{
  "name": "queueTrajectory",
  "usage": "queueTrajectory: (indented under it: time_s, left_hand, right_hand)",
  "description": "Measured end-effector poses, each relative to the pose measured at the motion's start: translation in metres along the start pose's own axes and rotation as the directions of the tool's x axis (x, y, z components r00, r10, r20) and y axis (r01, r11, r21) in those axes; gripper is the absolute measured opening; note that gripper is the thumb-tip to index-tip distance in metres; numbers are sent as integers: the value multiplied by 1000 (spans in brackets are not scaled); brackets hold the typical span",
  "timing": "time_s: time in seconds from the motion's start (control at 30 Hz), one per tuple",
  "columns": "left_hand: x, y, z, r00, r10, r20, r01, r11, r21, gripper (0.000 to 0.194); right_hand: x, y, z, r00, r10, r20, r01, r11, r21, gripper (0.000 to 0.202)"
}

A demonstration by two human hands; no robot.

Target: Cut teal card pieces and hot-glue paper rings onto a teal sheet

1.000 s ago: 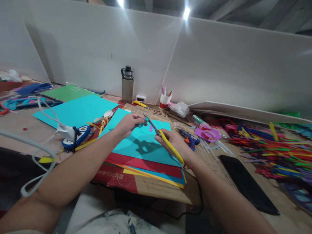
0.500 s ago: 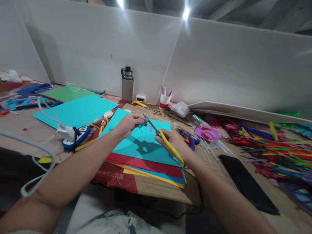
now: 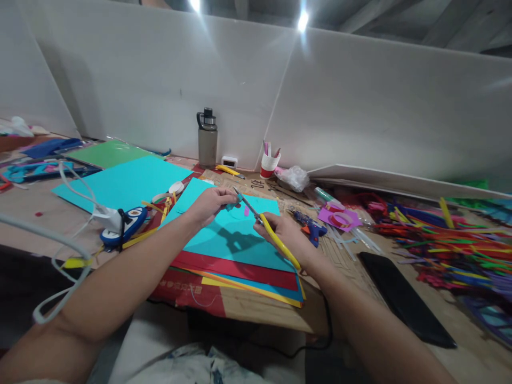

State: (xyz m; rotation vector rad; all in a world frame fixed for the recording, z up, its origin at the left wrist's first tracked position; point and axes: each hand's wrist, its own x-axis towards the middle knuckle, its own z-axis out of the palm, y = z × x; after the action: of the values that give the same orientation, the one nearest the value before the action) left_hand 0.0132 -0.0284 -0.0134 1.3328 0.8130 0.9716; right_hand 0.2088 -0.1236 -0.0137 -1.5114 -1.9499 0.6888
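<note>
My left hand (image 3: 210, 205) pinches a small piece of turquoise paper (image 3: 234, 204) between thumb and fingertips. Yellow-handled scissors (image 3: 276, 237) are in my right hand (image 3: 282, 232), their blades pointing up and left against the edge of that piece. Whether the blades are fully closed is hard to make out. Both hands hover over a turquoise sheet (image 3: 212, 242), where their shadow falls. Below it, red, blue and yellow sheets (image 3: 256, 272) stick out toward me. A tiny pink scrap (image 3: 246, 212) shows near the blades.
A blue hot glue gun (image 3: 314, 232) and a black phone-like slab (image 3: 404, 298) lie to the right, beside heaped colourful pipe cleaners (image 3: 452, 245). A bottle (image 3: 207, 141) and a paper cup of pens (image 3: 269, 164) stand behind. Leftward sits a blue power strip (image 3: 124, 229) with white cables.
Both hands stay almost in place, with the scissors still at the turquoise piece. The whole view has shifted very slightly.
</note>
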Motion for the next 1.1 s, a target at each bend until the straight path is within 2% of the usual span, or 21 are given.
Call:
queueTrajectory:
  time_s: [0.13, 0.27, 0.37, 0.5, 0.67, 0.9, 1.0, 1.1]
  left_hand:
    - [1, 0, 0, 1000, 1, 4, -1, 1000, -22, 12]
    - [-1, 1, -2, 1000, 6, 6, -6, 1000, 10, 15]
    - [-4, 2, -2, 998, 22, 57, -31, 989, 146, 15]
    - [-9, 1, 1, 992, 3, 130, -47, 942, 332, 22]
    - [-8, -3, 5, 991, 52, 121, -88, 944, 318, 25]
    - [-5, -10, 5, 986, 80, 148, -131, 916, 379, 19]
    - [-4, -12, 5, 988, 72, 139, -129, 878, 462, 13]
    - [-5, -10, 6, 990, 92, 107, -130, 888, 441, 6]
  right_hand:
    - [1, 2, 4, 1000, -15, -22, 15, 999, 29, 41]
    - [4, 8, 7, 996, 28, -79, -18, 992, 121, 35]
    - [9, 12, 6, 982, 48, -182, 0, 967, 253, 32]
    - [19, 10, 3, 968, 23, -250, 70, 931, 358, 43]
    - [32, 4, 8, 962, -67, -265, 134, 960, 244, 51]
    - [40, 9, 19, 944, -172, -283, 193, 980, 46, 46]
    - [38, 6, 21, 947, -154, -283, 162, 987, 6, 44]
    - [36, 4, 26, 939, -67, -336, 121, 982, 143, 42]
